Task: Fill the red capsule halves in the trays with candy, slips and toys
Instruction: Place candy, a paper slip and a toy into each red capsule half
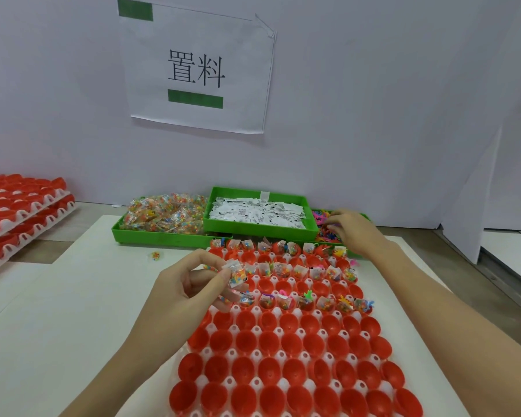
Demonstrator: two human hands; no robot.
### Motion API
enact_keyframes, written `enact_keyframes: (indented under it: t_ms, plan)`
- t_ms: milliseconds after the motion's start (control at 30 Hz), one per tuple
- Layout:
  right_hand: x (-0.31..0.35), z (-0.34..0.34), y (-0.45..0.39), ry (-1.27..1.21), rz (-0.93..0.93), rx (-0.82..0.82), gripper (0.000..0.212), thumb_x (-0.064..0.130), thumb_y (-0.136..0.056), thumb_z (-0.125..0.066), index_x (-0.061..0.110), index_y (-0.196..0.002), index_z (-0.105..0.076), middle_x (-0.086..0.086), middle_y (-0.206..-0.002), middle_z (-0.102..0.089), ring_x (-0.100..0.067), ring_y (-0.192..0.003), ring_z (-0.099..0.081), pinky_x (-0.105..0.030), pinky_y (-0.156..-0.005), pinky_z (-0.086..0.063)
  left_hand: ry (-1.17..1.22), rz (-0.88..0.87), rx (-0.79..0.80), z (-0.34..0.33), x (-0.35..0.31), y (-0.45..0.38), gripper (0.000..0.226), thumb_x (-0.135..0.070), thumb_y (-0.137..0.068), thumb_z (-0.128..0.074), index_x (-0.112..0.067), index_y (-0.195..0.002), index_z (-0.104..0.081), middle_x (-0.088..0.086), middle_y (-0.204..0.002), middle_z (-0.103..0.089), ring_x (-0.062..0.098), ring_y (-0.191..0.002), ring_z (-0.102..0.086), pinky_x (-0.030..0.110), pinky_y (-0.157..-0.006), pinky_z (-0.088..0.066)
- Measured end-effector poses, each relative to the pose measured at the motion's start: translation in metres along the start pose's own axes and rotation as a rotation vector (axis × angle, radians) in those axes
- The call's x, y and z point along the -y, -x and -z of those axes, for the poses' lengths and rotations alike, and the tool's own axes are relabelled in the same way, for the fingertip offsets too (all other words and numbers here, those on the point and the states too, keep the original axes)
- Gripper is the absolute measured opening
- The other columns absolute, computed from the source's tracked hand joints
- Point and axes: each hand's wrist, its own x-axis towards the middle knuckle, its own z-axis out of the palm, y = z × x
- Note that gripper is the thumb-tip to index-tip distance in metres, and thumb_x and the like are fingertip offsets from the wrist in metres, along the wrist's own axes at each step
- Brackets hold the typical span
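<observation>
Red capsule halves [286, 371] fill white tray [232, 353] on worktop [73, 296]; nearest four rows empty. Beyond, at 12 o'clock, three rows loaded with candy, slips, toys; one row between them only partly filled. Left hand [190, 290], at tray's 10 o'clock edge, fingers pinching candy packet [236, 273]. Right hand [352, 230], at 1 o'clock, fingers curled into toy bin [325, 230]; grasp unclear. Candy bin [163, 233] and slip bin [259, 228] behind. Estimate: under half done.
</observation>
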Motion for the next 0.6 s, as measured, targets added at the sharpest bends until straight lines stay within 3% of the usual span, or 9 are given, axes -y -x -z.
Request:
enact_keyframes:
  t_ms: [100, 233, 333, 500, 600]
  plan:
    - [0.007, -0.001, -0.003, -0.031, -0.062, 0.024, 0.021, 0.017, -0.094, -0.071, 0.012, -0.114, -0.076, -0.008, -0.121, -0.069, -0.023, -0.106, -0.065, -0.037, -0.096, -0.051, -0.015, -0.015, 0.006, -0.001, 0.000, 0.000, 0.008, -0.026, -0.093, -0.066, -0.020, -0.088, -0.068, 0.013, -0.074, -0.077, 0.025, -0.078, -0.077, 0.024, -0.065, -0.060]
    - [0.005, 0.003, -0.007, -0.096, -0.166, 0.031, 0.018, 0.009, -0.088, -0.078, 0.010, -0.106, -0.077, -0.009, -0.114, -0.074, -0.025, -0.105, -0.067, -0.034, -0.095, -0.050, -0.026, -0.023, 0.012, -0.001, 0.001, -0.001, 0.009, -0.025, -0.093, -0.066, -0.025, -0.085, -0.068, 0.013, -0.073, -0.077, 0.025, -0.077, -0.077, 0.023, -0.063, -0.059]
    - [0.003, 0.001, -0.007, -0.201, -0.216, -0.026, 0.013, 0.004, -0.088, -0.076, 0.009, -0.100, -0.078, -0.011, -0.107, -0.076, -0.020, -0.093, -0.066, -0.029, -0.086, -0.049, -0.038, -0.030, 0.012, -0.001, 0.002, -0.001, 0.011, -0.021, -0.095, -0.067, -0.025, -0.085, -0.069, 0.012, -0.073, -0.077, 0.025, -0.077, -0.077, 0.025, -0.064, -0.059]
    - [-0.002, 0.000, 0.003, -0.352, -0.256, -0.230, 0.013, 0.007, -0.087, -0.078, 0.005, -0.100, -0.079, -0.012, -0.100, -0.077, -0.019, -0.088, -0.067, -0.035, -0.091, -0.054, -0.099, -0.071, -0.019, 0.001, 0.005, -0.001, 0.013, -0.017, -0.096, -0.069, -0.024, -0.085, -0.069, 0.008, -0.077, -0.077, 0.024, -0.074, -0.076, 0.026, -0.064, -0.060]
    - [-0.004, 0.001, 0.012, -0.325, -0.273, -0.265, 0.017, 0.014, -0.086, -0.081, 0.003, -0.098, -0.077, -0.014, -0.095, -0.076, -0.025, -0.088, -0.070, -0.039, -0.086, -0.056, -0.165, -0.105, -0.062, 0.003, 0.006, -0.002, 0.011, -0.018, -0.094, -0.072, -0.023, -0.085, -0.072, 0.004, -0.079, -0.075, 0.023, -0.073, -0.075, 0.034, -0.069, -0.063]
